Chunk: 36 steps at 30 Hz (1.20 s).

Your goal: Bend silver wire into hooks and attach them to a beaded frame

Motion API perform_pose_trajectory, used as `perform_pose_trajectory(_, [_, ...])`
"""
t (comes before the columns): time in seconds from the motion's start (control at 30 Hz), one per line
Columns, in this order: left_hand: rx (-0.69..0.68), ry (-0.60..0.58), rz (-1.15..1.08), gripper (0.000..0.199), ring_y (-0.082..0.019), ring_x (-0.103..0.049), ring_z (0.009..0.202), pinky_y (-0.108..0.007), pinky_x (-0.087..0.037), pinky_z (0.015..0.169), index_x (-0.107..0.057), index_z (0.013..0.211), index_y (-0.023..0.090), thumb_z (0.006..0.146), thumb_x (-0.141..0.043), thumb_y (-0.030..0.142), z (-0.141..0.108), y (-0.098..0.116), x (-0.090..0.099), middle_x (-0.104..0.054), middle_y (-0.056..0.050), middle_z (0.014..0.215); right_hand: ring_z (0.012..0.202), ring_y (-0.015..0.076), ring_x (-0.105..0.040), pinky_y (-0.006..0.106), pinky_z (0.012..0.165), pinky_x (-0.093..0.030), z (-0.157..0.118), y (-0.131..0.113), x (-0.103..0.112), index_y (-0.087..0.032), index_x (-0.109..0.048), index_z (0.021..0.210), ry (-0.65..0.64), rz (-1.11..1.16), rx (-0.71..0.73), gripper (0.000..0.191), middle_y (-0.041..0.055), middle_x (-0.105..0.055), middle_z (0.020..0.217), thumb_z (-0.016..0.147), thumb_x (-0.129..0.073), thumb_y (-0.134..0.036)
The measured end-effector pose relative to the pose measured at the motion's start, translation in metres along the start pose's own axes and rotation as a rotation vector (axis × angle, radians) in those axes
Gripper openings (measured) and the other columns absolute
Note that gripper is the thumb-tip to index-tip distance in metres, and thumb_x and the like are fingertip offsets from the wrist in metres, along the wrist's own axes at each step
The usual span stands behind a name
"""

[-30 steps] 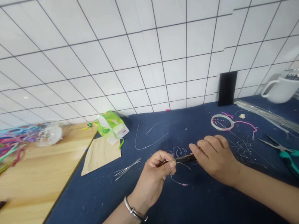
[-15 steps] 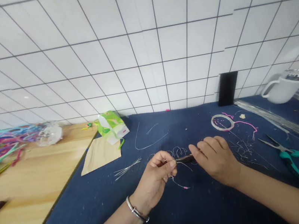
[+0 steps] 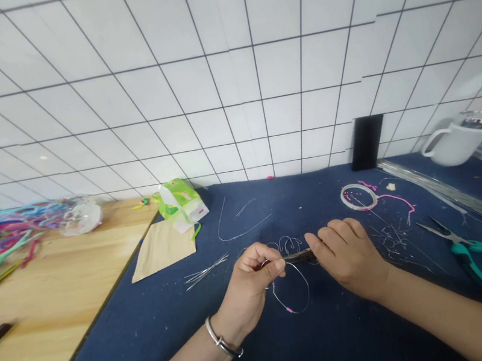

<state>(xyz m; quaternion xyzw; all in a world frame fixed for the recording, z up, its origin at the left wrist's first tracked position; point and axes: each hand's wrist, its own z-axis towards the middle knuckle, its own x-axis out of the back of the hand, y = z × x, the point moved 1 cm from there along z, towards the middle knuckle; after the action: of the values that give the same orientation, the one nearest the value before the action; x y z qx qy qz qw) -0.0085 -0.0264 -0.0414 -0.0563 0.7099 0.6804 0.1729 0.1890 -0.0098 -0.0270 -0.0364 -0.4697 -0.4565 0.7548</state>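
My left hand (image 3: 256, 278), with a silver bangle (image 3: 221, 337) at its wrist, pinches a thin wire (image 3: 307, 284) between thumb and forefinger. The wire hangs below the fingers in a rounded loop, and a small pink bead (image 3: 289, 310) sits low on it. My right hand (image 3: 348, 255) is closed around dark pliers (image 3: 298, 257). The pliers' jaws point left and meet the wire at my left fingertips; most of the handles are hidden in my palm.
Curled wires (image 3: 290, 244) lie behind my hands. At right are teal-handled pliers (image 3: 472, 253), a round dish (image 3: 359, 197) with pink beads, wire scraps (image 3: 392, 239) and a wire bundle (image 3: 459, 201). Straight wires (image 3: 207, 272) and a beige sheet (image 3: 163, 251) lie left.
The hanging wire with the pink bead has swung round into a fuller loop below my hands, its bead now farther left. Both hands stay almost in place.
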Motion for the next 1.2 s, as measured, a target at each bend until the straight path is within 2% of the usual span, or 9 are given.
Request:
perform_pose_trajectory(0.3, [-0.073,0.0,0.004,0.014,-0.009,-0.046,0.063,-0.023,-0.035,0.062,-0.052,0.068,0.015,0.075,-0.064,0.01,0.0003,0.0019,-0.0016,-0.055,0.002,0.064,0.082,0.0218,-0.046,0.039,0.072,-0.034,0.0003,-0.0007,-0.0003,-0.016,-0.058,0.104,-0.006,0.029,-0.01,0.023,0.0051,-0.056,0.077,0.082,-0.052,-0.019])
perform_pose_trajectory(0.67, [-0.092,0.013,-0.01,0.015,-0.009,-0.046,0.063,-0.022,-0.035,0.061,-0.052,0.067,0.015,0.075,-0.064,0.009,0.0009,0.0026,-0.0024,-0.054,0.002,0.064,0.076,0.0195,-0.045,0.036,0.067,-0.031,0.0003,-0.0014,-0.0022,-0.017,-0.059,0.102,0.007,0.039,-0.032,0.022,0.0033,-0.053,0.071,0.081,-0.053,-0.02])
perform_pose_trajectory(0.9, [-0.125,0.06,-0.012,0.014,-0.01,-0.048,0.067,-0.023,-0.036,0.063,-0.054,0.066,0.014,0.072,-0.066,0.009,0.0022,0.0009,-0.0019,-0.056,0.0,0.07,0.079,0.0197,-0.045,0.036,0.069,-0.03,0.002,-0.0013,0.001,-0.018,-0.058,0.105,0.017,0.042,-0.055,0.023,0.0043,-0.054,0.072,0.083,-0.052,-0.021])
perform_pose_trajectory(1.03, [-0.098,0.035,-0.036,0.013,-0.011,-0.05,0.068,-0.024,-0.037,0.065,-0.054,0.067,0.015,0.072,-0.066,0.011,0.0028,0.0011,-0.0008,-0.056,0.0,0.071,0.083,0.0207,-0.045,0.037,0.072,-0.03,0.0021,-0.002,0.0013,-0.017,-0.058,0.106,0.004,0.077,-0.066,0.024,0.0054,-0.055,0.076,0.084,-0.05,-0.022])
perform_pose_trajectory(1.13, [-0.093,0.011,-0.028,0.013,-0.011,-0.05,0.068,-0.024,-0.037,0.065,-0.054,0.068,0.015,0.073,-0.065,0.012,0.0032,0.0017,0.0018,-0.056,0.0,0.071,0.086,0.0212,-0.045,0.037,0.075,-0.03,0.0029,0.0004,-0.0006,-0.017,-0.059,0.103,-0.028,0.164,-0.136,0.022,0.0063,-0.056,0.079,0.085,-0.049,-0.023])
perform_pose_trajectory(1.2, [-0.113,0.013,0.002,0.012,-0.011,-0.05,0.069,-0.024,-0.038,0.066,-0.055,0.069,0.015,0.073,-0.065,0.011,0.0037,0.0019,0.0046,-0.057,0.0,0.073,0.085,0.0202,-0.045,0.035,0.074,-0.031,0.0045,0.0039,-0.0024,-0.017,-0.061,0.095,-0.127,0.328,-0.243,0.019,0.0062,-0.055,0.08,0.085,-0.048,-0.029])
